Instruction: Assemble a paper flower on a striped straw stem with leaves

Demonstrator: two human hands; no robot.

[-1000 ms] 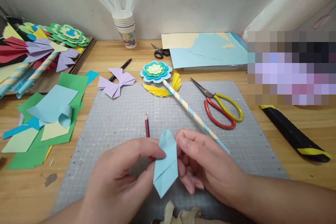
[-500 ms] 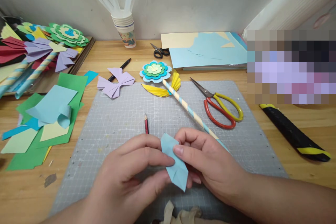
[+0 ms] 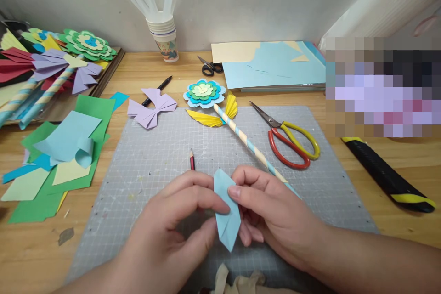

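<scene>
Between my two hands is a small folded piece of light blue paper (image 3: 225,220), held above the grey cutting mat (image 3: 144,165). My left hand (image 3: 179,216) grips its left edge, with the index finger on the face and the thumb at the side. My right hand (image 3: 268,206) pinches the right edge, thumb on top and the other fingers partly behind it. Beyond my hands lies a paper flower (image 3: 204,94) with a striped stem (image 3: 241,134) and yellow pleated leaves (image 3: 210,119). A pencil (image 3: 192,160) points away just past my left hand.
Scissors with red and yellow handles (image 3: 289,142) lie right of the stem. A lilac paper bow (image 3: 151,108) rests on a black pen (image 3: 165,83). Paper scraps (image 3: 69,138) cover the left side. Behind are a stack of cups (image 3: 165,41), small scissors (image 3: 211,68) and blue sheets (image 3: 272,73).
The folded blue paper has turned more upright in my hands, its lower tip swinging left. My left thumb has drawn back slightly to the left.
</scene>
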